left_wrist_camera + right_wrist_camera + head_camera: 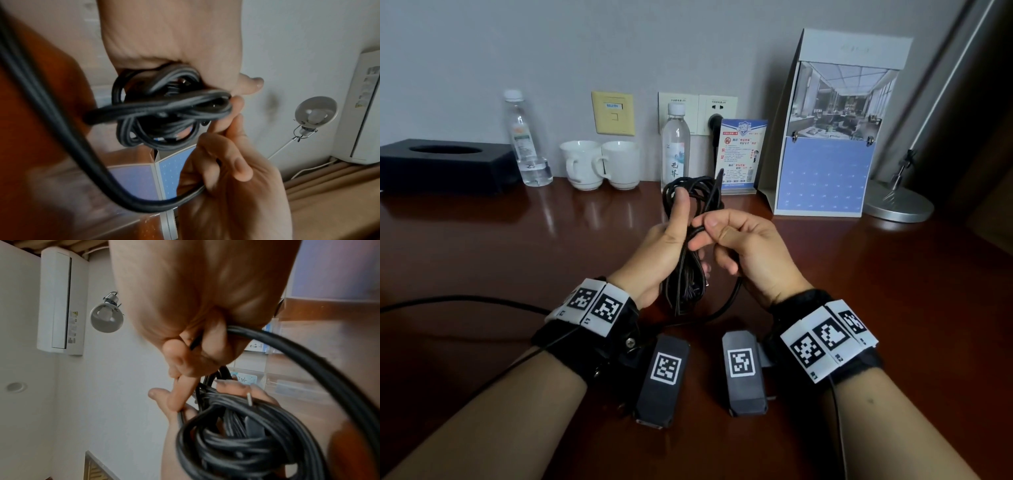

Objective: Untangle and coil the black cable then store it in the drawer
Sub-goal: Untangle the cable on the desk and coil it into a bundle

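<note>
The black cable [690, 274] is gathered into a long bundle of several loops, held upright above the brown desk [517, 246]. My left hand [667, 236] grips the bundle at its middle, thumb up along the loops. My right hand [736, 240] pinches a strand of the cable beside the bundle, and a loose length curves under that hand. The left wrist view shows the coil [164, 110] end-on with the right hand's fingers [226, 146] against it. In the right wrist view the coil [246, 443] sits below my curled fingers [185, 356]. No drawer is in view.
Along the wall stand a black tissue box [445, 164], two water bottles [524, 140], two white cups [599, 164], a small sign [743, 157], a desk calendar [832, 137] and a lamp base [897, 202]. A thin wire [465, 301] runs left from my wrist.
</note>
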`<state>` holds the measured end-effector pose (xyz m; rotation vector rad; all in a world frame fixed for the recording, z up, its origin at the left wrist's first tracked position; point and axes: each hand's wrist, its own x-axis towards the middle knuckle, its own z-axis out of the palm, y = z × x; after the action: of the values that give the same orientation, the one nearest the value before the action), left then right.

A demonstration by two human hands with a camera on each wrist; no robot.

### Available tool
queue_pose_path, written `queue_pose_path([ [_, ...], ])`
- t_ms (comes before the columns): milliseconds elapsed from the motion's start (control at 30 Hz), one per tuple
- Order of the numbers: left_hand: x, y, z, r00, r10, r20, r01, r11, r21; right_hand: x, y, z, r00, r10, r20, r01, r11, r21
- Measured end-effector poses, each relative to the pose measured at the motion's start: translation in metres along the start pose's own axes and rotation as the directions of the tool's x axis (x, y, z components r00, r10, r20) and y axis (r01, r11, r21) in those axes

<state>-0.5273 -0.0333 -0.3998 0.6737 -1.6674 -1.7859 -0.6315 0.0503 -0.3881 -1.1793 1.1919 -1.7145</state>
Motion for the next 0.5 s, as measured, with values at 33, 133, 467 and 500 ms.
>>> queue_pose_path([
  [33, -0.001, 0.001, 0.001, 0.999, -0.021, 0.024, 0.022, 1.0, -0.001, -0.001, -0.001, 0.0, 0.999, -0.011, -0.05, 0.01, 1.0, -0.014],
  [133, -0.003, 0.004, 0.002, 0.988, -0.09, 0.123, 0.094, 0.995, -0.024, 0.001, 0.0, -0.005, 0.979, -0.048, -0.197, 0.03, 0.995, -0.094],
  [467, -0.008, 0.007, 0.001, 0.95, -0.207, 0.234, 0.164, 0.968, 0.19, 0.01, 0.008, -0.013, 0.848, -0.298, -0.438, 0.147, 0.927, -0.346],
  [500, -0.008, 0.006, 0.002, 0.949, -0.209, 0.235, 0.164, 0.966, 0.199, 0.011, 0.008, -0.015, 0.836, -0.307, -0.455, 0.143, 0.922, -0.359],
])
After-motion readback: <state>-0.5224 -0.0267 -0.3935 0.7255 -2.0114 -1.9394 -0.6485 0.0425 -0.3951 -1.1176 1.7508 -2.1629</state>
